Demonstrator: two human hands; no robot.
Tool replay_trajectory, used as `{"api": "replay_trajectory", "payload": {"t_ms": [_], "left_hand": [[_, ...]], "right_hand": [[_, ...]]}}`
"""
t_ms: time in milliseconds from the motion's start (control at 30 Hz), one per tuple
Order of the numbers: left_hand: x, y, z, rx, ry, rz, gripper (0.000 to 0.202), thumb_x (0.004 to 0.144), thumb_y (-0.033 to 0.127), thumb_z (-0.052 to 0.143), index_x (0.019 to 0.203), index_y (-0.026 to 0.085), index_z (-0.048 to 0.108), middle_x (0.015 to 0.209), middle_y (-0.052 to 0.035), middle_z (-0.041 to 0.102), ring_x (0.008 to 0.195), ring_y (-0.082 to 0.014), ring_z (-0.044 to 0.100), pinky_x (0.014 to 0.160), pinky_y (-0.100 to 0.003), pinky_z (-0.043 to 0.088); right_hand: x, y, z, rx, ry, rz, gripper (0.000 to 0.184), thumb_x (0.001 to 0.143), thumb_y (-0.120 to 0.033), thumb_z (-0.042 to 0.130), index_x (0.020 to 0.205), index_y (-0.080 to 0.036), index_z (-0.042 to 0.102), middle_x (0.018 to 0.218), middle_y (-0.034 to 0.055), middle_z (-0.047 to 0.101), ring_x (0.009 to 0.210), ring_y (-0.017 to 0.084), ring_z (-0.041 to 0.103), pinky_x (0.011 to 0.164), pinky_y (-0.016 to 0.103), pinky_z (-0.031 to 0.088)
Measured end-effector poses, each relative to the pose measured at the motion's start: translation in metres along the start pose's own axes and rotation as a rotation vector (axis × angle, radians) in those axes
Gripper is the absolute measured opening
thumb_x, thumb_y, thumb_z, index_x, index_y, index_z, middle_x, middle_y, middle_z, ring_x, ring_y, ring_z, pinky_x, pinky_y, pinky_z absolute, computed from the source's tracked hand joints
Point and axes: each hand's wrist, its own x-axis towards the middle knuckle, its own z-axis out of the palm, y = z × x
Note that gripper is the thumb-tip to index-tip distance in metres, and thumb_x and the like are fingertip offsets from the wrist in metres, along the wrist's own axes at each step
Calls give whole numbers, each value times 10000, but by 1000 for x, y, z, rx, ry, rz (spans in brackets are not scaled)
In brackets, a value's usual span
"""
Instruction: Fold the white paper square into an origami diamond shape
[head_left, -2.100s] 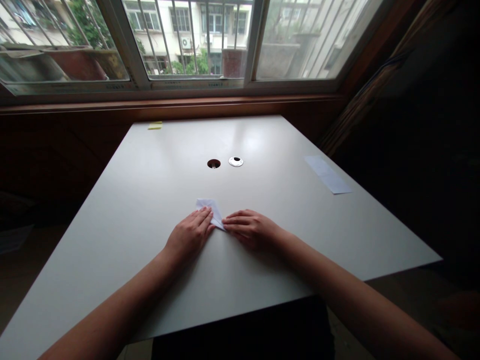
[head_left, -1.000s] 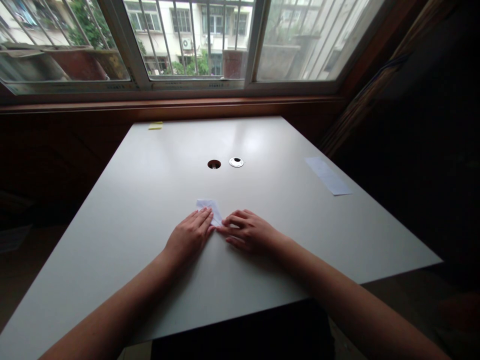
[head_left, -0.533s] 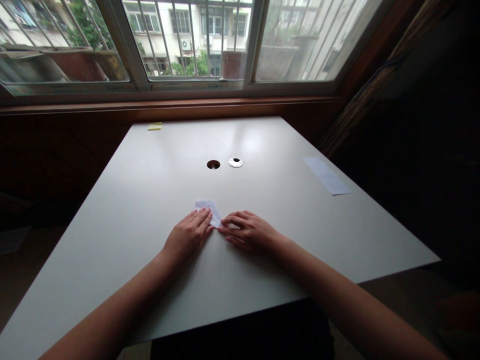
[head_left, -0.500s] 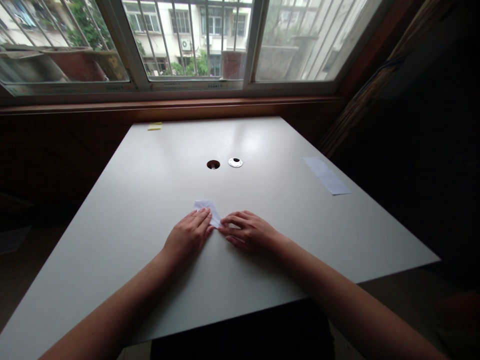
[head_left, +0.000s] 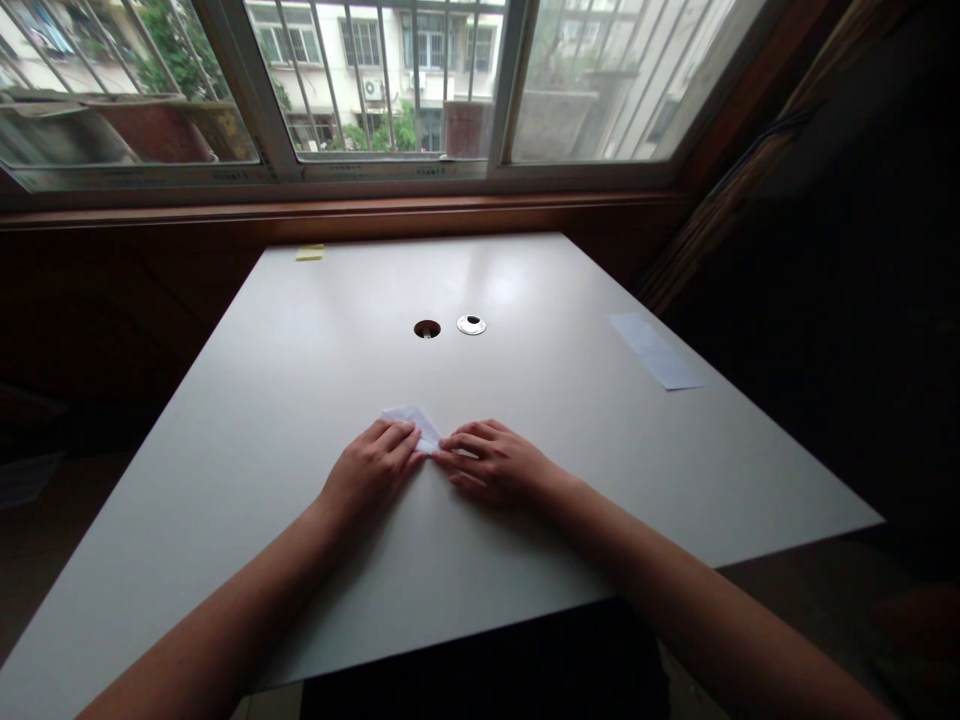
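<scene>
Folded white paper (head_left: 421,421) on white surface (head_left: 540,365), between hands, long axis far left to near right. Left hand (head_left: 377,460) covers near-left edge, grip unclear; right hand (head_left: 495,461) pinches near-right corner.

Home-like room | white desk (head_left: 337,360) with round hole (head_left: 427,329), set under barred window (head_left: 390,80) | outside: pots (head_left: 465,128), apartment block (head_left: 324,70), air conditioner (head_left: 373,89)

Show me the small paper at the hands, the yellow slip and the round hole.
Small paper (head_left: 414,414), head view: its uncovered far part.
Yellow slip (head_left: 310,254), head view: its middle.
Round hole (head_left: 427,328), head view: its dark opening.
</scene>
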Motion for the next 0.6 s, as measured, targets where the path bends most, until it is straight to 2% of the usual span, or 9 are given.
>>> {"api": "replay_trajectory", "payload": {"t_ms": [167, 333, 500, 600], "left_hand": [[0, -2, 3, -45, -12, -37, 368, 984, 337, 455, 1284, 167, 586, 1160, -116, 629, 1094, -278, 536, 1012, -447, 462], [-1, -19, 4, -226, 7, -96, 464, 976, 344, 474, 1420, 214, 443, 1162, -104, 605, 1059, -255, 525, 985, -436, 452], [0, -32, 1, -384, 7, -156, 399, 969, 325, 485, 1354, 224, 495, 1125, -83, 616, 1035, -228, 542, 960, -401, 455], [2, -33, 0, -397, 2, -187, 331, 934, 365, 543, 1226, 216, 584, 1129, -87, 603, 1057, -236, 540, 953, -398, 460]], "right_hand": [[1, 0, 1, 8, -9, 15, 424, 948, -333, 548, 1366, -262, 538, 1199, 77, 652, 1101, 223, 552, 934, 387, 436], [1, 0, -1, 25, -21, 15, 390, 955, -305, 534, 1341, -251, 564, 1187, 83, 655, 1091, 208, 556, 931, 367, 434], [2, 1, -3, 45, -25, 12, 382, 963, -302, 516, 1337, -241, 566, 1198, 85, 658, 1102, 211, 554, 938, 373, 431], [2, 0, -4, 44, -29, 16, 385, 960, -297, 518, 1338, -241, 564, 1198, 79, 658, 1104, 210, 556, 935, 376, 434]]}}
